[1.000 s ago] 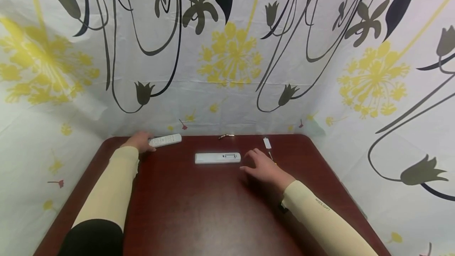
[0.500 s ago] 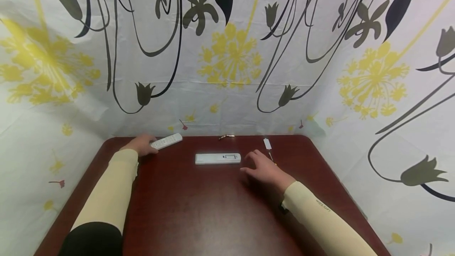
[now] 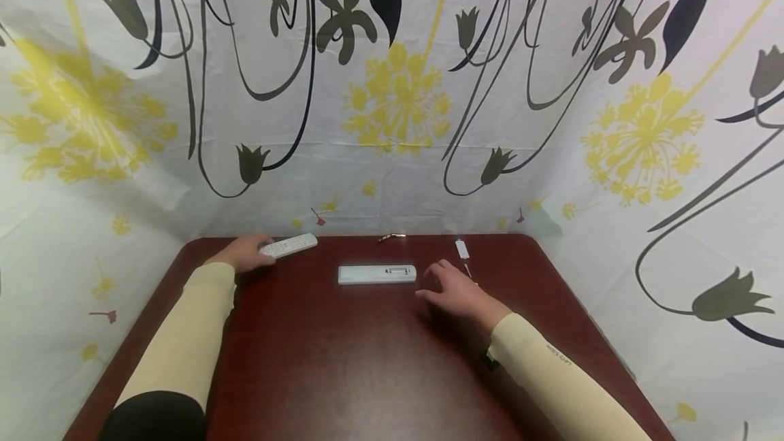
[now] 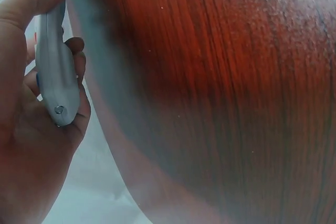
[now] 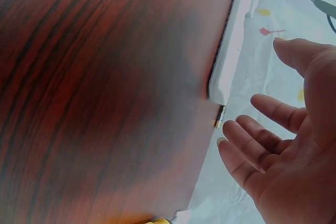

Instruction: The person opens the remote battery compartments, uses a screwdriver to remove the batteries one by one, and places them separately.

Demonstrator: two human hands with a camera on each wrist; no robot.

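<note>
At the back left of the table, my left hand [image 3: 247, 254] grips a white remote control [image 3: 289, 246] by one end, its buttons facing up in the head view. In the left wrist view the thumb lies along one side of this remote [image 4: 56, 72], the fingers curl round the other, and a small screw shows at its rounded end. A second white remote control [image 3: 376, 274] lies mid-table, with a dark-outlined recess at its right end. Just right of it hovers my right hand [image 3: 456, 291], holding nothing, fingers loosely bent and thumb apart in the right wrist view.
Small batteries [image 3: 392, 237] lie at the table's back edge. A white flat piece [image 3: 462, 248] sits back right, with a thin shaft with a yellow end [image 5: 157, 222] beside it, partly behind my right hand. Patterned curtains [image 3: 398, 182] enclose the dark red table [image 3: 343, 359].
My left hand has shifted slightly toward me and to the right, turning its remote control a little. The right hand stays where it was beside the second remote.
</note>
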